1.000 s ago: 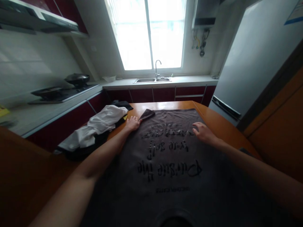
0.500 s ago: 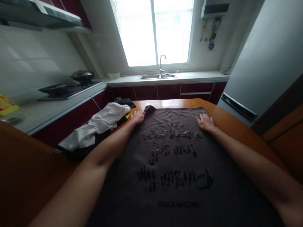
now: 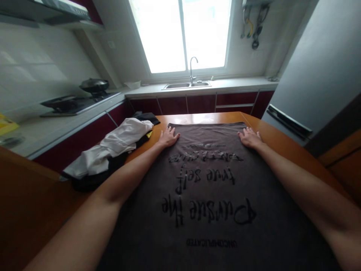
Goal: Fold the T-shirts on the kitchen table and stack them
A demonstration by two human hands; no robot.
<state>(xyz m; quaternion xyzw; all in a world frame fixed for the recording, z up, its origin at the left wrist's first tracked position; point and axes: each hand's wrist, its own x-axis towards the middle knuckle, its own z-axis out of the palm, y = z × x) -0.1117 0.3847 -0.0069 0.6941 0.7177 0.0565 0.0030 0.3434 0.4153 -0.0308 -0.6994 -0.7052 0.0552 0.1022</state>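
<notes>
A dark grey-brown T-shirt [image 3: 208,192] lies spread over the wooden table, its black printed lettering upside down to me. My left hand [image 3: 168,137] rests with fingers spread on the shirt's far left corner. On the far right corner my right hand [image 3: 249,137] lies in the same way, palm down and fingers apart. The far hem runs almost straight between the two hands. The shirt's near end goes out of view at the bottom.
Piled clothes, a white garment [image 3: 113,145] over black ones, lie at the table's [image 3: 194,118] left edge. Beyond are a sink [image 3: 186,85] under the window and a stove [image 3: 76,105] with pans on the left. A fridge [image 3: 316,71] stands at the right.
The folded-up far left corner of the shirt now lies flat under my left hand. My right hand has shifted slightly outward and the view has tilted down a little.
</notes>
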